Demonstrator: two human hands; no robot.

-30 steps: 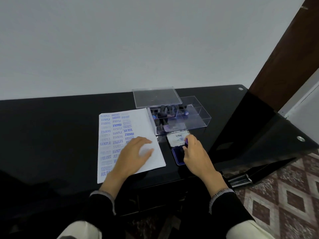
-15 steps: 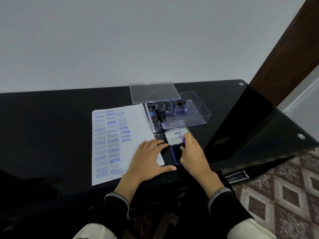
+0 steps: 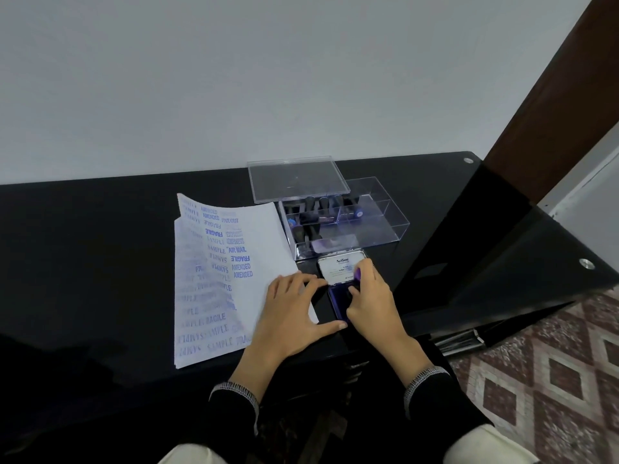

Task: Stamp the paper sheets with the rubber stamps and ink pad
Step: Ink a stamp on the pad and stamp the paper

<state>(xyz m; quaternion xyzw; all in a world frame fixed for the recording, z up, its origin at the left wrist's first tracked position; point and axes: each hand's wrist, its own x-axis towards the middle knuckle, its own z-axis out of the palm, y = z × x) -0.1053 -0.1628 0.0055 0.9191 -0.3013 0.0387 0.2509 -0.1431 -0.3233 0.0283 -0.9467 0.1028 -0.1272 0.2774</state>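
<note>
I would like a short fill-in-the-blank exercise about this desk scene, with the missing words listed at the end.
1. The right hand presses a stamp onto the open ____.
2. The left hand lies flat on the ____ corner of the paper sheets.
3. The other stamps are kept in a clear plastic ____.
4. The box lid lies ____ the box, towards the wall.

Missing words: ink pad; near right; box; behind
</note>
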